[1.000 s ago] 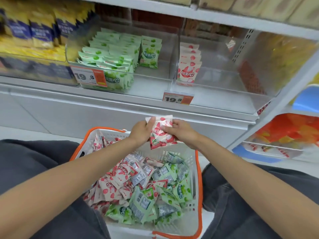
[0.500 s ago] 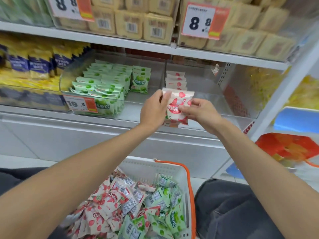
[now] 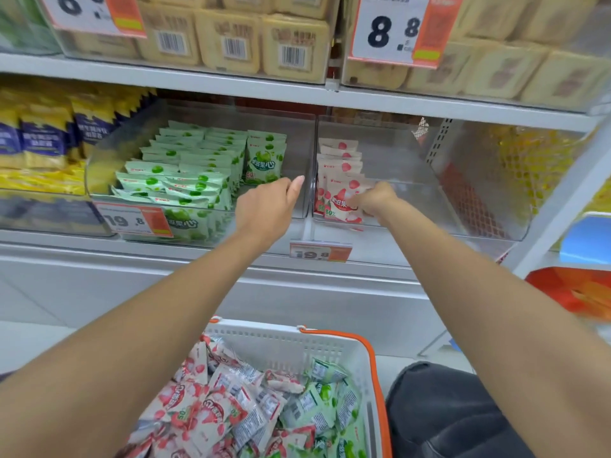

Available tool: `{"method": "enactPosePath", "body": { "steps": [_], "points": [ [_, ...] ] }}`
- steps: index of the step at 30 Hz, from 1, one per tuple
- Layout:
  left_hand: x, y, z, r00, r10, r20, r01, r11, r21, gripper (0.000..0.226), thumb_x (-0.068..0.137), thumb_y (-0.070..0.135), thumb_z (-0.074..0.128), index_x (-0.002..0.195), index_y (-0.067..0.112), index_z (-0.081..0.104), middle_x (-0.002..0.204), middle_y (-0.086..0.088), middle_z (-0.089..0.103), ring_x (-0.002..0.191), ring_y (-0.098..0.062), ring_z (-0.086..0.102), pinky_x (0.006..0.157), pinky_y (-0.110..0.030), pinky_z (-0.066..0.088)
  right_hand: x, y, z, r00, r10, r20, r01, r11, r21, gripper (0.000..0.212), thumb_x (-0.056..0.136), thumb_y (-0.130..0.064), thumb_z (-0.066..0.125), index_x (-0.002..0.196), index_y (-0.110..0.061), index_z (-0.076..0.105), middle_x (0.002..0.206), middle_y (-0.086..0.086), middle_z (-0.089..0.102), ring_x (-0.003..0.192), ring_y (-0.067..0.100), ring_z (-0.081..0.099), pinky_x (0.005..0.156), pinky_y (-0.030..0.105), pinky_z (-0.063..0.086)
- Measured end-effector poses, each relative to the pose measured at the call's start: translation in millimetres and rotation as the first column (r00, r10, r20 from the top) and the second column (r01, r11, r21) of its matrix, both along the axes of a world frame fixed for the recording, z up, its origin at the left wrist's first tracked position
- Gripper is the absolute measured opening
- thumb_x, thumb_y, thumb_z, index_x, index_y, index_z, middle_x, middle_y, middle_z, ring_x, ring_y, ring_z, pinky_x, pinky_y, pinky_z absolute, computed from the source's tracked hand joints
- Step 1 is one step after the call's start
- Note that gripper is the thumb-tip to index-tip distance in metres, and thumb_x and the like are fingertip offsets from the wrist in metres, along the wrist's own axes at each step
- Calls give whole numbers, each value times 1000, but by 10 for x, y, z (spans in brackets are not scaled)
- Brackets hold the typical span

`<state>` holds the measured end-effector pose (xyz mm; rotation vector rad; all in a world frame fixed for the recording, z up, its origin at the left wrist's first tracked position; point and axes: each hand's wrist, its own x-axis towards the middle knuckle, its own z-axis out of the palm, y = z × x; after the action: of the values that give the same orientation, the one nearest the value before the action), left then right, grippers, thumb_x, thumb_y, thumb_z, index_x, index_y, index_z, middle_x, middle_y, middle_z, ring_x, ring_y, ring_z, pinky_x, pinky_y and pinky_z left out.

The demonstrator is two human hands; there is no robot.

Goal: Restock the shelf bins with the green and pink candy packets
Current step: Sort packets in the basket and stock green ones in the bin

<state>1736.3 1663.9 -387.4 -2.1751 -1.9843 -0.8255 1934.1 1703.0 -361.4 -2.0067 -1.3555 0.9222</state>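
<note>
Your right hand (image 3: 373, 200) pinches pink packet (image 3: 340, 206), seating it in pink bin (image 3: 429, 206), mostly bare right of grip. Left hand (image 3: 267, 206) loose, empty. Green bin (image 3: 99, 166) further left looks nearly full; basket (image 3: 264, 325) below well stocked, so plenty left.

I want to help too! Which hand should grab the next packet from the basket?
Probably the left hand: it holds nothing, while the right hand grips a pink packet inside the clear bin.

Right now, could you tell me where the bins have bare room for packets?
Right bin: bare between the pink row and its right wall. Left bin: crowded with green packets, bare only beside the divider, by the left hand.
</note>
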Motion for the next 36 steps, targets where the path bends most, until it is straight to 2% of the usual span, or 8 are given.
{"method": "enactPosePath", "body": {
  "steps": [6, 10, 18, 23, 25, 30, 33, 36],
  "points": [
    [4, 3, -57, 1000, 8, -19, -7, 998, 56, 69, 99, 56, 6, 79, 18, 60, 67, -2, 62, 62, -29, 58, 56, -38, 47, -38, -25, -15, 966, 175, 192, -139, 973, -187, 60, 81, -25, 78, 132, -9, 49, 133, 8, 54, 123, 29, 52, 106, 40, 42],
    [-7, 21, -91, 999, 7, -33, -4, 995, 98, 74, 95, 58, -1, 77, 18, 60, 65, -2, 61, 60, -29, 57, 53, -37, 44, -79, 41, -27, 994, 81, 74, -74, 993, -93, 41, 81, -12, 77, 108, -9, 47, 109, 1, 54, 96, 20, 55, 85, 27, 45],
    [-12, 31, -78, 1000, -23, -14, 25, 995, 101, 66, 100, 55, 10, 78, 17, 59, 66, -3, 61, 61, -29, 57, 56, -38, 47, -60, 6, -7, 989, 75, 128, -70, 997, -43, 27, 87, -16, 72, 94, -8, 47, 107, 11, 61, 97, 24, 62, 94, 36, 52],
    [-16, -155, -62, 967, -122, 223, 56, 957, 284, 41, 104, 36, 37, 70, 14, 44, 54, 3, 40, 50, -23, 42, 48, -34, 29, -53, -218, -5, 956, -47, 291, -58, 938, 342, 28, 89, -9, 57, 117, -8, 60, 113, 9, 66, 104, 28, 62, 86, 34, 50],
    [-16, -376, -79, 947, -141, 290, 36, 940, 338, 37, 101, 30, 43, 67, 16, 41, 53, 4, 35, 50, -22, 37, 48, -35, 23, -131, -484, -38, 947, -7, 322, -172, 835, 523, 26, 84, -4, 52, 104, -13, 66, 98, 3, 66, 91, 22, 62, 77, 30, 49],
    [-159, -947, -575, 930, -77, 358, 145, 975, -167, 37, 99, 33, 47, 67, 14, 49, 57, -2, 51, 59, -23, 49, 54, -38, 32, -435, -1285, -571, 871, 236, 430, -460, 699, 548, 14, 77, -5, 58, 85, -14, 63, 83, -2, 58, 72, 12, 48, 65, 30, 40],
    [-540, -1284, -1123, 940, -76, 332, 247, 822, -512, 25, 96, 23, 50, 74, 14, 59, 72, -5, 63, 73, -29, 61, 63, -34, 45, -635, -1633, -1055, 767, 521, 375, -616, 762, 201, 18, 77, -3, 57, 87, -14, 66, 81, 0, 62, 74, 16, 53, 69, 30, 45],
    [-929, -1618, -1509, 984, -170, 62, 155, 614, -774, 16, 94, 15, 48, 98, 18, 63, 103, -2, 66, 88, -21, 61, 70, -26, 47, -705, -1859, -1435, 536, 782, 319, -771, 607, -192, 23, 83, -4, 53, 96, -12, 70, 93, 2, 69, 82, 16, 58, 91, 28, 47]
  ]
}}
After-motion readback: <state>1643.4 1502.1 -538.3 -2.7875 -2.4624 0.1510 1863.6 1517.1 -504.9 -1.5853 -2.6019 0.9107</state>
